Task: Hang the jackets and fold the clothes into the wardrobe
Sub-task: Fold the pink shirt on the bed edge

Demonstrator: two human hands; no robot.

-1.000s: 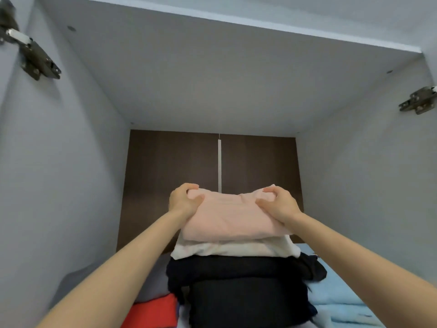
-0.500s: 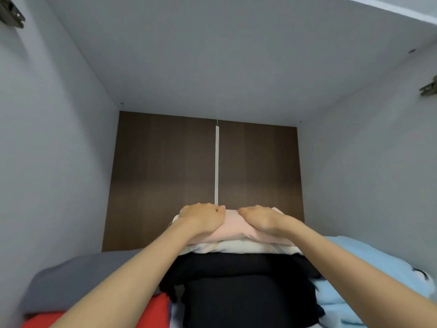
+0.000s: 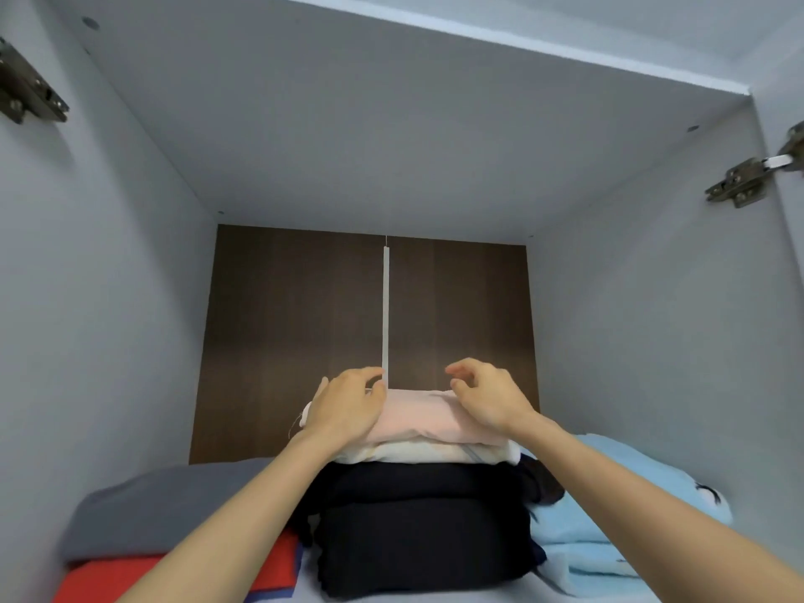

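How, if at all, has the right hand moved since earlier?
Yes: the right hand rose, fingers off the pink folded garment, upward against the white strip.

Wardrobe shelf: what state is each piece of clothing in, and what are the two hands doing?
pink garment, folded, top of middle stack.
white garment, folded, under the pink one.
black clothes, folded, bottom of that stack.
grey garment, folded, lying on red garment, left.
light blue clothes, folded, piled right.
left hand, rests on pink garment, fingers relaxed.
right hand, fingers loosely curled above it, holding nothing.
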